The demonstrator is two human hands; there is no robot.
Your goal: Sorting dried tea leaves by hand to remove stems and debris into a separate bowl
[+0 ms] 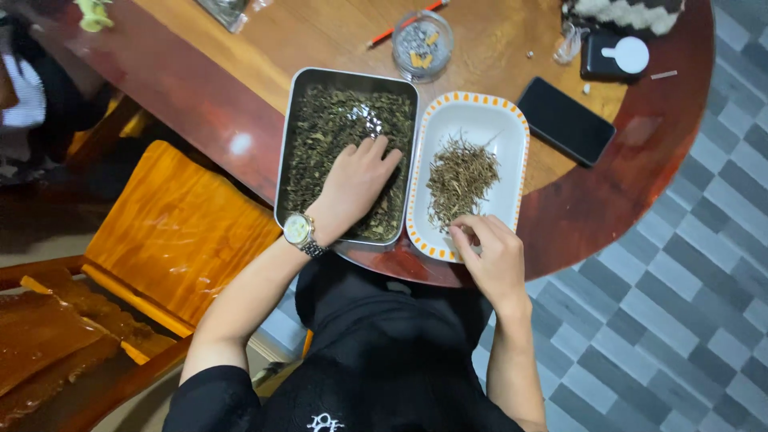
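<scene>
**leafnoob:** Why two dishes side by side like that?

**stemsorter:** Looks like a sorting setup to me. The metal tray (346, 80) is the anchor, right at the near edge of the round wooden table (264, 48), full of dark dried leaves (328, 132). Touching its right side is the white dish with the orange-dotted rim (512, 120), and that one only has a small heap of pale thin stems (462, 178) in it. So dark stuff in one, pale stuff in the other, close enough that a pick is a short hop.

**leafnoob:** And the hands?

**stemsorter:** Left hand (358, 180), the one with the wristwatch (299, 231), lies palm down in the tray's near right part, fingers loosely spread on the leaves, not gripping anything I can see. I'd guess flat like that spreads the leaves so stems show. Right hand (492, 252) sits over the dish's near edge, to the right of the tray, fingertips drawn together in a pinch just by the stem pile. Whether there's actually a stem between them, I can't tell, too small.

**leafnoob:** Other stuff on the table?

**stemsorter:** Just beyond the tray there's a glass ashtray (422, 44) and a red pencil (400, 26). A black phone (566, 120) lies right of the dish, well away from the tray. Left of the tray, below the table edge, is an orange wooden chair (176, 232). All kept off the working spot, I reckon.
</scene>
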